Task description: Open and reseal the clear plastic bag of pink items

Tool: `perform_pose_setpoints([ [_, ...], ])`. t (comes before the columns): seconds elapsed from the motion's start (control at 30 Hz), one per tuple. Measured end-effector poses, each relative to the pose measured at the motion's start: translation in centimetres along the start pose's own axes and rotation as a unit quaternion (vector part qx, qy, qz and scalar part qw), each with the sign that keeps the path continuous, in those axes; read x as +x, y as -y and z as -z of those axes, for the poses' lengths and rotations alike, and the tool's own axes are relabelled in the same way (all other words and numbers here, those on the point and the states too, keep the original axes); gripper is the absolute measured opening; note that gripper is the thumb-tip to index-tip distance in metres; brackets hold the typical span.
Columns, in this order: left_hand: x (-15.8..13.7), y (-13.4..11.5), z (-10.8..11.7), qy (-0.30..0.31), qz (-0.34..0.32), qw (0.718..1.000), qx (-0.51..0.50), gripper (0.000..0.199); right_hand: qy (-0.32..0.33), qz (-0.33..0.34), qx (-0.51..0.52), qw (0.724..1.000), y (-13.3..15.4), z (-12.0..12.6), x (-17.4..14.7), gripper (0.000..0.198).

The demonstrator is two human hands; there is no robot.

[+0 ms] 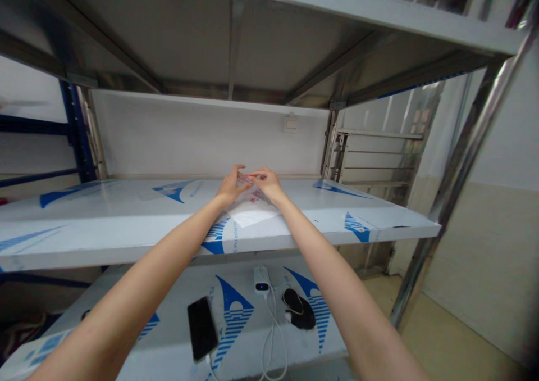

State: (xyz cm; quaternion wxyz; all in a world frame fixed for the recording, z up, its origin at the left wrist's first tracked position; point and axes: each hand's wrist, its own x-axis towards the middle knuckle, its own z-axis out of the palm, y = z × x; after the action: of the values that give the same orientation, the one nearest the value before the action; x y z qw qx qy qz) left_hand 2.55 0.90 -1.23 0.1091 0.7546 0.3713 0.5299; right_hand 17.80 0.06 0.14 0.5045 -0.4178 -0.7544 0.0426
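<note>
Head view: a clear bag (254, 217) with small red print is seen at the centre of the frame, on a shelf (126, 207) covered in blue-marked film. Its near part is spread below the fingertips, toward the shelf's front edge; its far part is gathered between the left hand (232, 186) and the right hand (268, 183). Which way its long axis runs cannot be told, as the plastic is crumpled and partly covered. Neither hand is clearly nearer: the bag is flanked by both. By the right hand, the plastic seems to be pinched between thumb and fingers. The left thumb and forefinger are parted beside the bag; whether it is gripped there cannot be told. Both arms are stretched forward from the lower corners, with the hands turned inward, close together. Below, a phone (202, 329) and a white charger (261, 280) are placed on a lower shelf (168, 350).
</note>
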Motion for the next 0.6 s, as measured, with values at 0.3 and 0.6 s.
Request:
perform_pose_setpoints([
  [0.3, 0.2, 0.4, 0.7, -0.034, 0.008, 0.999, 0.026, 0.058, 0.003, -0.053, -0.239, 0.97, 0.5, 1.3, -0.9, 0.022],
  [0.6, 0.1, 0.4, 0.8, -0.036, 0.016, 0.999, 0.035, 0.056, 0.162, -0.126, -0.311, 0.928, 0.3, 1.6, -1.2, 0.018],
])
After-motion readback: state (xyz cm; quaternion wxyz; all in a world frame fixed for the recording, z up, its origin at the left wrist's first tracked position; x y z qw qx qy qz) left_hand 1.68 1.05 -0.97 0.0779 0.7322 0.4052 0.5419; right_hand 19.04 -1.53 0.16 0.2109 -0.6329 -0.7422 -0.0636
